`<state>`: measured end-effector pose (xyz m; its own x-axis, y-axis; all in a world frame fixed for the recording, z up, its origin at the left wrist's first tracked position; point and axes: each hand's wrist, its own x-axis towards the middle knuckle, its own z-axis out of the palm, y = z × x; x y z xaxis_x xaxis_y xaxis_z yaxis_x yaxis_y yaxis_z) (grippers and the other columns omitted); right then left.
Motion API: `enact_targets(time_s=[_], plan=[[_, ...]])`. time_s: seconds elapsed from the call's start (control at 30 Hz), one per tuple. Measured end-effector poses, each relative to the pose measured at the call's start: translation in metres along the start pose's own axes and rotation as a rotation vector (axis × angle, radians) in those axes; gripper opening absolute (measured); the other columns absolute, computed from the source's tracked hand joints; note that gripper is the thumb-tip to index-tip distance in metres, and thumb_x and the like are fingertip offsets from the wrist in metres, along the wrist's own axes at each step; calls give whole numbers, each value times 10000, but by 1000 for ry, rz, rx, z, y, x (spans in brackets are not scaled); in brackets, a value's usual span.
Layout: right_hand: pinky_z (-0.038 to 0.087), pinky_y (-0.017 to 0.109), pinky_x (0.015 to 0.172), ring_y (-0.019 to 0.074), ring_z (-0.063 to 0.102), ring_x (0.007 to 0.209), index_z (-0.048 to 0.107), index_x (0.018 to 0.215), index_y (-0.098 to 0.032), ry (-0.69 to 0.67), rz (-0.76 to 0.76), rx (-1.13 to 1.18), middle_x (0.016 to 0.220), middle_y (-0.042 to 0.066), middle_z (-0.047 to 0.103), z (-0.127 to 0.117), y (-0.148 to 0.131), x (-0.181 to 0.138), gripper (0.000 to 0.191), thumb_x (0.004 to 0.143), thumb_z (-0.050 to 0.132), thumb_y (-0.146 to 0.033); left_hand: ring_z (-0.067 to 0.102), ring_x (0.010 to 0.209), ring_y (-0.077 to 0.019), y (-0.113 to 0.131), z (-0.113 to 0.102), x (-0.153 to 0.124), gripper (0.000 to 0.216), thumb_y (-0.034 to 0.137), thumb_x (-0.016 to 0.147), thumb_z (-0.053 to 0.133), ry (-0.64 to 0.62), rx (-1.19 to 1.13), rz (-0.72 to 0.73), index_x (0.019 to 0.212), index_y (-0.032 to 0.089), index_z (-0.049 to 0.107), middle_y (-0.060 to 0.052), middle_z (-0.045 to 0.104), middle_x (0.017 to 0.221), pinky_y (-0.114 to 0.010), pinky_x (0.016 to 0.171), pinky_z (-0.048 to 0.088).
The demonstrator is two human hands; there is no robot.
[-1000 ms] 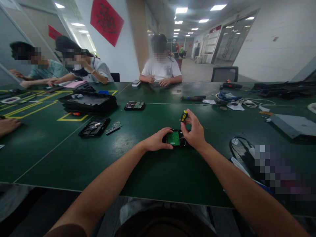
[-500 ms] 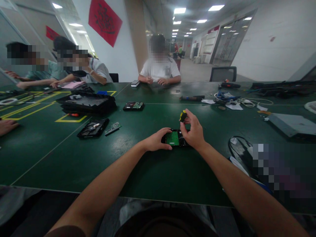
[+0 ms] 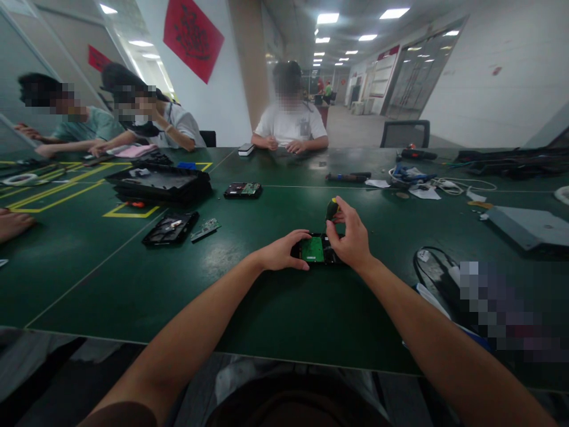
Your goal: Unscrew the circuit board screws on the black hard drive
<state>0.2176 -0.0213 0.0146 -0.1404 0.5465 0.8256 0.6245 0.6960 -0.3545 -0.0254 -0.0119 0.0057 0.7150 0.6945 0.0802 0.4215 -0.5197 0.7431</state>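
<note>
A hard drive with a green circuit board facing up lies flat on the green table in front of me. My left hand grips its left end, thumb along the near side and fingers on the far side. In my right hand is a screwdriver with a black and yellow handle, held upright over the drive's right part. My right fingers hide the screwdriver's tip and some of the drive's right end.
To the left lie an open black drive case, a loose circuit board and stacked black trays. Another hard drive is farther back. A grey metal box and cables are at right. A person sits opposite.
The screwdriver handle has turned in my right fingers, showing less yellow now. My left hand keeps its place on the hard drive. The whole view has shifted slightly.
</note>
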Motion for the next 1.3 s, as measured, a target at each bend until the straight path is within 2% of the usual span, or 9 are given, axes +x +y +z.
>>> enact_targets(time_s=[0.23, 0.43, 0.6, 0.77, 0.93, 1.13, 1.3], plan=[[633, 510, 853, 246, 691, 876, 307, 1571, -306, 4, 0, -28, 1286, 125, 585, -1, 2, 0, 706, 940, 622, -276, 379, 1479, -346, -2, 0, 0, 932, 489, 704, 862, 2, 0, -1, 1500, 266, 432, -107, 338, 1631, -499, 1226, 324], [623, 492, 892, 245, 694, 928, 298, 1580, -300, 9, -12, -6, 1323, 127, 583, 0, 0, 0, 699, 952, 601, -239, 379, 1478, -338, -1, 1, 0, 932, 479, 714, 857, -1, 6, 3, 1504, 246, 422, -117, 331, 1631, -481, 1230, 321], [636, 488, 848, 246, 683, 915, 312, 1565, -313, 21, -4, -7, 1269, 119, 584, 0, 0, 0, 706, 938, 634, -267, 379, 1476, -346, 3, 0, -1, 909, 464, 717, 856, 0, -1, -2, 1496, 258, 434, -115, 334, 1628, -500, 1217, 337], [621, 500, 885, 244, 684, 934, 297, 1571, -316, 9, -2, -3, 1327, 125, 574, 0, 1, 0, 694, 950, 601, -252, 392, 1467, -340, 2, 0, -1, 903, 463, 724, 854, 2, -7, 11, 1494, 242, 437, -125, 331, 1627, -489, 1212, 350], [631, 476, 824, 233, 660, 880, 333, 1555, -292, 25, -2, -15, 1252, 122, 571, -1, 2, 1, 700, 929, 646, -276, 391, 1469, -342, 0, 1, -1, 908, 465, 723, 856, 3, -17, 6, 1499, 249, 436, -121, 334, 1627, -485, 1208, 356], [618, 497, 881, 261, 665, 974, 286, 1584, -294, -8, 2, -10, 1291, 129, 566, -2, 0, 1, 707, 951, 597, -247, 392, 1465, -335, 2, 1, -1, 887, 457, 734, 847, 6, -5, 10, 1492, 248, 436, -119, 337, 1621, -490, 1206, 358], [630, 492, 840, 243, 675, 914, 319, 1562, -317, 16, 2, -17, 1269, 118, 568, 0, 1, 0, 695, 944, 631, -267, 383, 1470, -339, 0, 2, -1, 902, 456, 726, 853, 4, -8, 14, 1495, 247, 430, -127, 340, 1617, -493, 1209, 350]])
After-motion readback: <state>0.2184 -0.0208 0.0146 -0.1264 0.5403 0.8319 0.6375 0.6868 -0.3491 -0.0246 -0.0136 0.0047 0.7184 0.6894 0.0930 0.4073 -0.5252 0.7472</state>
